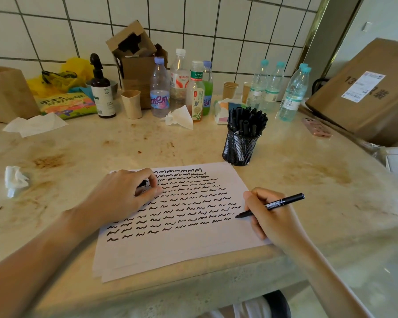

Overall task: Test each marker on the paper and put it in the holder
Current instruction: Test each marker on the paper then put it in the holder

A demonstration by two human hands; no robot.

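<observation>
A white sheet of paper [182,251] lies on the counter, covered with rows of black squiggles. My right hand [271,216] grips a black marker [283,203], uncapped, with its tip touching the paper at the right end of a squiggle row. My left hand [124,193] rests on the paper's upper left and pinches a small black piece, likely the marker cap [144,183]. A black mesh holder [240,146] stands just beyond the paper's far right corner, filled with several black markers [247,120].
Several plastic bottles [160,88], paper cups [132,104], a brown pump bottle [101,92], cardboard boxes [363,88] and crumpled tissues [15,180] crowd the back and sides. A pink phone [317,127] lies right of the holder. The counter edge runs close below the paper.
</observation>
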